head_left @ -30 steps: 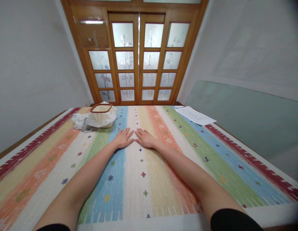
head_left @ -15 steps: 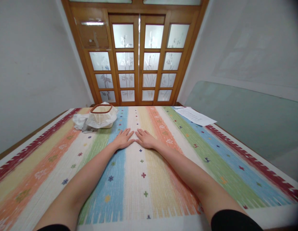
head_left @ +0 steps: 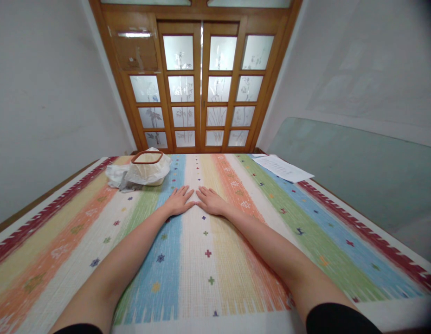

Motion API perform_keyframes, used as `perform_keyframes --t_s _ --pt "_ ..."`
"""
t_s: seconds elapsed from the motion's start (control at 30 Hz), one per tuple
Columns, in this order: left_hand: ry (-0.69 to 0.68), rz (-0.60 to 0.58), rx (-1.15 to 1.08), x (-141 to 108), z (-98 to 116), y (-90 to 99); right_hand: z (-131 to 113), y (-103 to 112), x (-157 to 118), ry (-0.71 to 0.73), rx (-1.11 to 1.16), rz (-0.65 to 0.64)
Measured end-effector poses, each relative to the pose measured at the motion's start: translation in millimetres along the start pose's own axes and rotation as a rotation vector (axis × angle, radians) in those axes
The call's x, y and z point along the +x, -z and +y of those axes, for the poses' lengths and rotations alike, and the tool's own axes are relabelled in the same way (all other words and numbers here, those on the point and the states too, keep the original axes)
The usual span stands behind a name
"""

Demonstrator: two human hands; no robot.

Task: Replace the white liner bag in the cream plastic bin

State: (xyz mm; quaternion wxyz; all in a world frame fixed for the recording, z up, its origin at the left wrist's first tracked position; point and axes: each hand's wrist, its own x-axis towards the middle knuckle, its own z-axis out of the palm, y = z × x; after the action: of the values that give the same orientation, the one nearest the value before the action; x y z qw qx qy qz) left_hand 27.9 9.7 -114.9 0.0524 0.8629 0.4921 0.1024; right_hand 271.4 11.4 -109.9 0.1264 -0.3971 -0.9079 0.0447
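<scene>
While nothing shifts from a moment ago, apparently a pause, I see the left hand (head_left: 178, 202) and right hand (head_left: 211, 202) open, flat on the multicoloured striped cloth (head_left: 196, 278), gripping nothing; a brown-rimmed container draped in white plastic (head_left: 149, 175) sits far left on it, white printed paper (head_left: 284, 169) far right.

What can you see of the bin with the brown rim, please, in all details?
The bin stands upright at the far left of the striped cloth. Its brown rim is a rounded square, and a thin, whitish, crumpled bag lines it and hangs over its outside. Little of the pale body shows, low down. Its material looks like plastic, but I cannot be sure. Neither hand touches it.
</scene>
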Motion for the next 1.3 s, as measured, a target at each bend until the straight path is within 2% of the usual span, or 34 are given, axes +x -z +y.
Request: perform_keyframes --t_s 0.07,0.13,0.2,0.3,0.57,0.7,0.83,0.97,1.07,1.2,1.3 --pt "-0.02 0.071 -0.042 2 0 4.2 -1 6 0 0.001 0.046 0.045" --pt "-0.007 0.193 -0.093 4 0 11.7 -1 12 1 -0.066 0.102 0.102" --pt "0.049 0.343 -0.112 4 -1 20.8 0 17 1 -0.148 0.134 0.143" --pt "0.143 0.533 -0.09 2 -3 33.5 2 20 1 -0.184 0.141 0.144" --pt "0.382 0.773 -0.057 -7 -11 60.1 3 21 -1 -0.156 0.124 0.118" --pt "0.477 0.987 -0.093 -11 -31 75.9 4 20 0 -0.153 0.112 0.114" --pt "0.598 1.163 -0.066 -18 -65 90.8 5 18 0 -0.143 0.123 0.123" --pt "0.76 1.144 -0.114 -23 -106 96.9 5 18 0 -0.132 0.13 0.135" --pt "0.88 1.022 -0.216 -22 -130 95.1 4 18 0 -0.135 0.127 0.139" --pt "0.934 0.774 -0.198 -23 -145 88.1 5 17 0 -0.127 0.13 0.138" --pt "0.911 0.679 -0.144 -29 -148 81.3 6 15 -1 -0.122 0.13 0.138"
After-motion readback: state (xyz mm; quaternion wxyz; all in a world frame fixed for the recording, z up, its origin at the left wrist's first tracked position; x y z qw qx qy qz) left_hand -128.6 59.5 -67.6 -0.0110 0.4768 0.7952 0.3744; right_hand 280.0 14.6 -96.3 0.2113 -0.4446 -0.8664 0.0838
